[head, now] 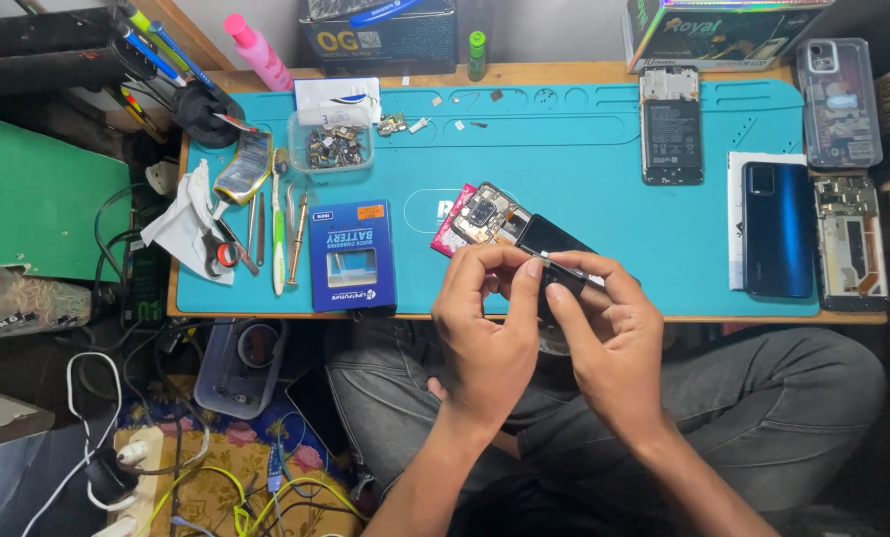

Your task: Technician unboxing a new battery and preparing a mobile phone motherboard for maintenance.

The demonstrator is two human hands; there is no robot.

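My left hand (485, 323) and my right hand (609, 333) meet at the near edge of the teal work mat (584, 169). Together they pinch a flat black phone battery (556, 249) with a pale strip along its edge. The fingertips of both hands grip that strip. Just behind the battery lies an opened phone (487, 215) with its circuit board and camera ring showing, on top of a pink card.
A blue battery box (352, 256) lies left of my hands. Tweezers, a toothbrush and scissors (256, 239) sit at the mat's left, with a clear tray of small parts (332, 144). A bare phone frame (672, 126), a blue phone (777, 229) and another opened phone (849, 244) lie to the right.
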